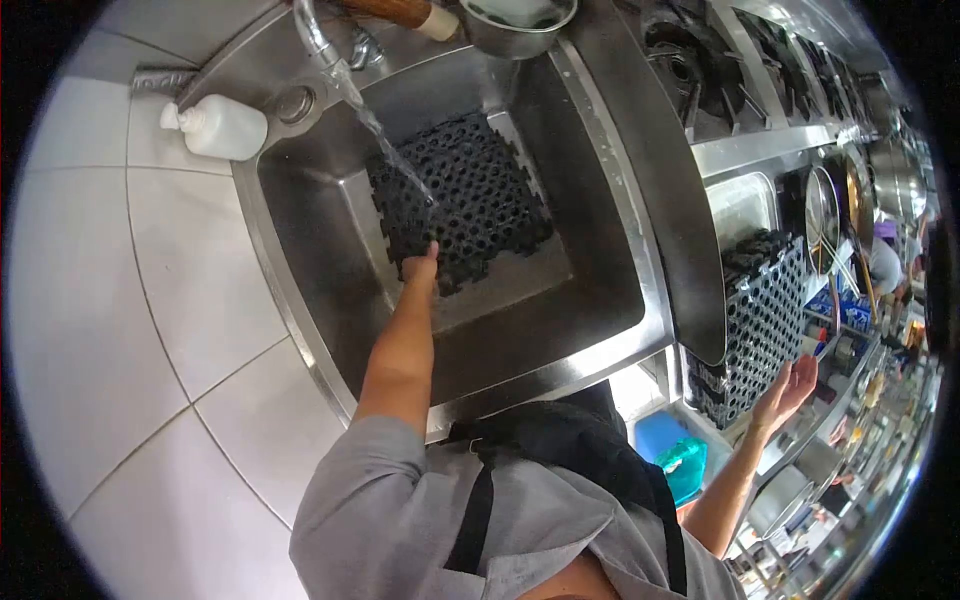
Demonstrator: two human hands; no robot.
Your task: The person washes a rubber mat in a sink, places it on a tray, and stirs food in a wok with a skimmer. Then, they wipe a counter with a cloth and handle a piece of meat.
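Observation:
A black perforated mat (pixel 470 190) lies in the steel sink, with water (pixel 385 140) running onto it from the tap (pixel 318 40). At the mat's near edge is my left hand (pixel 421 265), thumb on top and the other fingers mostly hidden; it appears closed on that edge. Out to the right, my right hand (pixel 788 392) is held palm up with its fingers apart and holds nothing. Beside it, beyond the sink, stand more black perforated mats (pixel 765 320).
A white pump bottle (pixel 226 127) stands at the sink's left corner. Behind the sink are a metal bowl (pixel 520 25) and a wooden handle (pixel 400 14). Stove burners (pixel 690 70) are at the upper right. A blue and teal container (pixel 670 450) sits low beside my body.

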